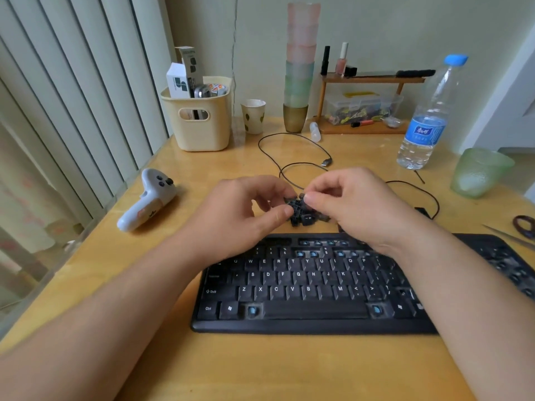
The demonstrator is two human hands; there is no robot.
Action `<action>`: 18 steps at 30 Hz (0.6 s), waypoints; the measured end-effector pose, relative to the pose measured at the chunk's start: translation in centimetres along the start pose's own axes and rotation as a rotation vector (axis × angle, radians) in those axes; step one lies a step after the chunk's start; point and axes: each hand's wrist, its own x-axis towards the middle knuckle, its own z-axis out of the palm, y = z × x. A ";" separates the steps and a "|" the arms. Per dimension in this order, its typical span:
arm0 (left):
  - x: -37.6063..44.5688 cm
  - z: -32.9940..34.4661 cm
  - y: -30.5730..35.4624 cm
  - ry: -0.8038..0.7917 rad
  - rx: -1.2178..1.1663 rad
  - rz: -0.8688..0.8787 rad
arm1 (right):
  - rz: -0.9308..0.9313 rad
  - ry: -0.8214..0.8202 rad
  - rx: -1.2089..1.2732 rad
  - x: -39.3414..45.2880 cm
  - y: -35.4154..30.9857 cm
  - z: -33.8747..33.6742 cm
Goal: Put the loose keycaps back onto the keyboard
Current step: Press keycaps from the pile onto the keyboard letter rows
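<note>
A black keyboard (pixel 304 287) lies on the wooden desk in front of me. Several of its keys are gone, and blue switch stems show in the top rows and beside the space bar. A small pile of loose black keycaps (pixel 307 219) sits on the desk just behind the keyboard. My left hand (pixel 246 209) and my right hand (pixel 356 204) meet above that pile. Both pinch one black keycap (pixel 296 202) between thumb and fingertips.
The keyboard's cable (pixel 292 157) loops across the desk behind my hands. A white controller (pixel 147 199) lies at the left. A cream basket (pixel 199 117), a paper cup (pixel 253 115), a stack of cups (pixel 299 68), a water bottle (pixel 428 114), a green glass (pixel 479 172) and scissors (pixel 518 227) stand around.
</note>
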 end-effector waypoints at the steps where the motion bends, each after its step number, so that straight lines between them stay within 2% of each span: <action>1: 0.0 0.2 0.3 0.015 -0.020 0.039 | 0.055 -0.038 0.231 -0.1 -0.1 0.1; 3: -0.1 0.4 0.7 0.062 -0.049 0.098 | 0.175 -0.142 0.552 -0.2 -0.1 0.4; 6: -0.2 0.5 0.9 0.137 -0.065 0.129 | 0.262 -0.292 0.743 -0.3 -0.3 0.4; 11: -0.3 0.6 1.0 0.165 -0.096 0.121 | 0.291 -0.388 0.804 -0.4 -0.1 0.4; 18: -0.4 0.5 0.9 0.168 -0.055 0.154 | 0.276 -0.393 0.766 -0.5 0.3 0.2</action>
